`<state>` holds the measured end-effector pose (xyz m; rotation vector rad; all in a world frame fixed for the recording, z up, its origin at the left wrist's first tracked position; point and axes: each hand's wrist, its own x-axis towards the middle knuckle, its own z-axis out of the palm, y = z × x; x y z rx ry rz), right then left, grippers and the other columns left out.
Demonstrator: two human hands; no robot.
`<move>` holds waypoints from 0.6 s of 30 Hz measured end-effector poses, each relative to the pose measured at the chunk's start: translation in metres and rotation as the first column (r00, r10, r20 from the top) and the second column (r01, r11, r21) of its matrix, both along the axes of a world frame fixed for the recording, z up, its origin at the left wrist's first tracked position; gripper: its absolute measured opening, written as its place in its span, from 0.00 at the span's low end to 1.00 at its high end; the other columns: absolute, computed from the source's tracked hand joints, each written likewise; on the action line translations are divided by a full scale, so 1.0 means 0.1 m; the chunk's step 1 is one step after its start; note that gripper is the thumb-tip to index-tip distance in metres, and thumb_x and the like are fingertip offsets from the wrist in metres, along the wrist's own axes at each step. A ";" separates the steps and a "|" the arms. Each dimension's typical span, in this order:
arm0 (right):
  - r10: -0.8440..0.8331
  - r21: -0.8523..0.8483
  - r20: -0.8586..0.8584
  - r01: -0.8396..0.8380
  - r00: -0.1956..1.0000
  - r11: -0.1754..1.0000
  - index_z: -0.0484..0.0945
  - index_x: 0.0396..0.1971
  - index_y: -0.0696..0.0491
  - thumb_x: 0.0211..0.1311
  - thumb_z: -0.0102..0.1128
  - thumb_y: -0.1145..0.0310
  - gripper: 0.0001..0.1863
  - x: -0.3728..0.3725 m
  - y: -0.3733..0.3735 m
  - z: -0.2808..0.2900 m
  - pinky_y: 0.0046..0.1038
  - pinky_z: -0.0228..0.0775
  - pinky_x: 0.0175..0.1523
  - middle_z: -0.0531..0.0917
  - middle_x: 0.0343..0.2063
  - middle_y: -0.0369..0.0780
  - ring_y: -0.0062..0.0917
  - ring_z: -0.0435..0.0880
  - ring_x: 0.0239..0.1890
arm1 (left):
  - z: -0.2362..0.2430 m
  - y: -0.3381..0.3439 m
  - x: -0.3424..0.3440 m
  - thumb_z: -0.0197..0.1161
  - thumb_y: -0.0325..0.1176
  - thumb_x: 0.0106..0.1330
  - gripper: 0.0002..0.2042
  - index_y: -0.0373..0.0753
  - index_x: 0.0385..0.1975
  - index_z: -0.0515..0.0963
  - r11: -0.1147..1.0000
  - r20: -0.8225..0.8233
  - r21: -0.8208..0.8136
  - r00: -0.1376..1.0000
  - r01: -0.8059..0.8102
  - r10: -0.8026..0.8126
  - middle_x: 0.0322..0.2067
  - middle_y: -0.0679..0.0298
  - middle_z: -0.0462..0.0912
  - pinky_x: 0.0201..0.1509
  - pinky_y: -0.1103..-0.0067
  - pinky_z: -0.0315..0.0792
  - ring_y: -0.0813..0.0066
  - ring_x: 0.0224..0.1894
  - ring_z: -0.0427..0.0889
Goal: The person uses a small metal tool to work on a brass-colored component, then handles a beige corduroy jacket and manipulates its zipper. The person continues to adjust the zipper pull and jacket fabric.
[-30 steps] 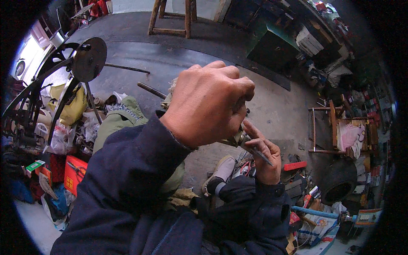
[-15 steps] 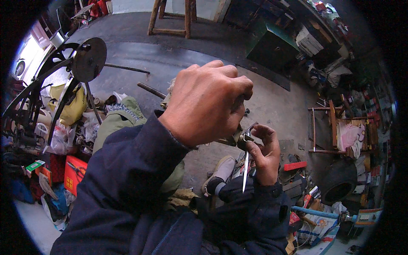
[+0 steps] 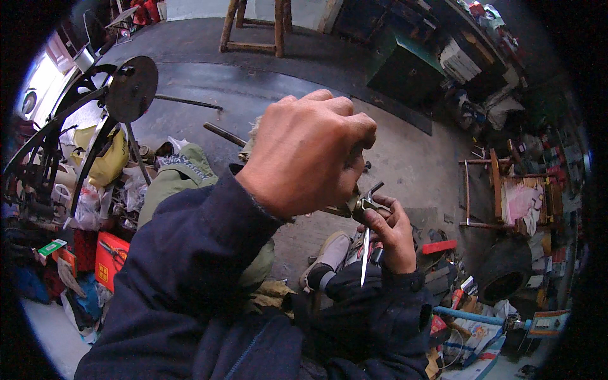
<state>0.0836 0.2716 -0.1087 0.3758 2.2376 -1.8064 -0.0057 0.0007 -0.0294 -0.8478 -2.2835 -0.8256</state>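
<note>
In the head view, looking down, your left hand [image 3: 304,152] is at the centre with its back towards you, fingers curled into a closed fist; its inner side is hidden, so you cannot tell what it grips. A dull brass-coloured metal piece [image 3: 345,209] shows just below the fist, partly covered by it. To the right and lower, your right hand [image 3: 392,234] is drawn narrow, thumb and fingers pinching the upper end of a slender pointed silver metal blade [image 3: 365,256]. The blade hangs below the pinch, tip down, next to the brass-coloured piece; whether the two are joined is unclear. A short dark rod [image 3: 376,188] juts up just above the right fingers. Both your arms wear dark navy fabric sleeves [image 3: 190,234], and a pale shoe [image 3: 330,254] rests on the floor beneath your hands. At upper left stands a large round dark metal disc [image 3: 131,89]; at the top, a brown wooden stool [image 3: 253,47]. To your right lie a long red box [image 3: 439,247], a round black rubber tyre [image 3: 506,269] and a light blue tube [image 3: 468,315]
</note>
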 end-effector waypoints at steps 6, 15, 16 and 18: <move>0.167 -0.227 0.133 -0.134 0.977 0.965 0.78 0.70 0.57 0.78 0.75 0.55 0.30 -0.04 0.14 -0.04 0.29 0.86 0.52 0.94 0.54 0.45 0.29 0.93 0.50 | -0.01 0.00 -0.01 0.75 0.29 0.54 0.11 0.48 0.37 0.88 1.000 0.003 0.006 1.000 -0.004 0.004 0.36 0.65 0.88 0.43 0.61 0.84 0.56 0.43 0.88; 0.144 0.046 -0.325 -0.136 0.935 0.990 0.69 0.76 0.54 0.69 0.75 0.82 0.38 0.05 -0.06 -0.34 0.32 0.84 0.65 0.88 0.62 0.43 0.27 0.90 0.61 | -0.01 -0.03 -0.02 0.73 0.29 0.56 0.09 0.48 0.38 0.89 1.000 0.021 0.010 1.000 -0.003 0.003 0.36 0.64 0.87 0.44 0.61 0.84 0.56 0.43 0.88; 0.157 0.110 -0.349 -0.126 0.924 0.986 0.67 0.77 0.53 0.68 0.75 0.85 0.40 0.05 -0.07 -0.35 0.32 0.83 0.66 0.87 0.62 0.42 0.27 0.89 0.62 | -0.01 -0.04 -0.02 0.73 0.29 0.56 0.10 0.48 0.38 0.89 1.000 0.013 0.016 1.000 -0.003 0.003 0.35 0.64 0.87 0.44 0.61 0.84 0.56 0.43 0.88; 0.188 0.123 -0.371 -0.152 0.910 0.981 0.67 0.78 0.53 0.67 0.76 0.83 0.42 0.04 -0.06 -0.33 0.30 0.83 0.63 0.88 0.60 0.41 0.25 0.90 0.59 | -0.01 -0.04 -0.02 0.73 0.29 0.56 0.10 0.48 0.38 0.89 1.000 0.011 0.023 1.000 -0.007 0.007 0.35 0.64 0.87 0.44 0.61 0.84 0.56 0.43 0.88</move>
